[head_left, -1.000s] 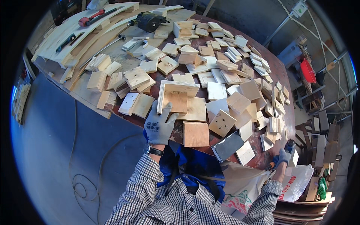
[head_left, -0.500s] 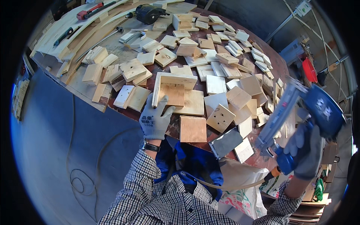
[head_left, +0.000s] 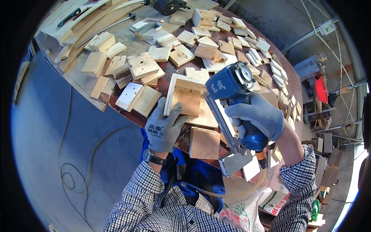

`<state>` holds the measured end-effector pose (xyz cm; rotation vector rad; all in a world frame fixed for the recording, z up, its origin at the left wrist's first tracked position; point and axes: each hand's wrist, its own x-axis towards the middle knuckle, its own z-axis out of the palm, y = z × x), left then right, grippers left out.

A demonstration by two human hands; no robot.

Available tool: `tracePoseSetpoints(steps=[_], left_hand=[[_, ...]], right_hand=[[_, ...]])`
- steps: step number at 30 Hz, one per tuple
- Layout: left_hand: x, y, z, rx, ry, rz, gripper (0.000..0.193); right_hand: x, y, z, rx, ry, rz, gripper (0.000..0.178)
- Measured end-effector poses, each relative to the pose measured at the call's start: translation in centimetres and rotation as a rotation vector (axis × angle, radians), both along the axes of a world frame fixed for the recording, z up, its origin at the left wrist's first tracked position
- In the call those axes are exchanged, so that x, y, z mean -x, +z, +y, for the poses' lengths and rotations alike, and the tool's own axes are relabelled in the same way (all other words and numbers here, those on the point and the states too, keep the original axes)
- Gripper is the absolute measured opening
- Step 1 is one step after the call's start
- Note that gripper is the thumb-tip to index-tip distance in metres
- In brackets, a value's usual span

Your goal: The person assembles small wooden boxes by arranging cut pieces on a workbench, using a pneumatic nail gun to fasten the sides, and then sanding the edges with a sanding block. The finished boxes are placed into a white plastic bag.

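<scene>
My left hand, in a grey glove, grips the near left edge of a small wooden box frame at the table's front. The frame has plywood walls at the left and back, with a reddish-brown board between them. My gloved right hand is wrapped round the handle of a blue nail gun. Its long magazine slants down toward me, and its nose is close to the frame's right end; whether they touch I cannot tell. A loose square wooden block lies just in front of the frame.
Many wooden offcuts cover the brown table. A dark power tool and a metal clamp lie at the back. A hose curves below the nail gun, over a white sack. A cable loops on the floor.
My right hand has swung the nail gun leftward from the right side to beside the wooden frame. My left hand keeps its hold on the frame. The view has shifted slightly.
</scene>
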<state>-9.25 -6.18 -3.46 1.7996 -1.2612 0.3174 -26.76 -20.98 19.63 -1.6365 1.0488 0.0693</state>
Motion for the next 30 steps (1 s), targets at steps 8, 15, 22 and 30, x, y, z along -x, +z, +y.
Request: tracePoseSetpoints(steps=[8,15,22,30], left_hand=[[0.3,0.3,-0.2,-0.033,0.021,0.017,0.049],[0.3,0.4,-0.3,-0.025,0.034,-0.006,0.048],[0.1,0.7,-0.2,-0.032,0.042,-0.004,0.049],[0.4,0.8,-0.2,-0.047,0.022,0.032,0.050]], right_hand=[[-2.1,-1.6,-1.2,0.027,0.064,0.135,0.038],[-2.4,-1.6,-1.6,0.014,0.065,0.188,0.041],[-2.8,-1.1,-1.0,0.008,0.102,0.273,0.054],[-2.5,-1.7,-1.3,0.045,0.096,0.261,0.056]])
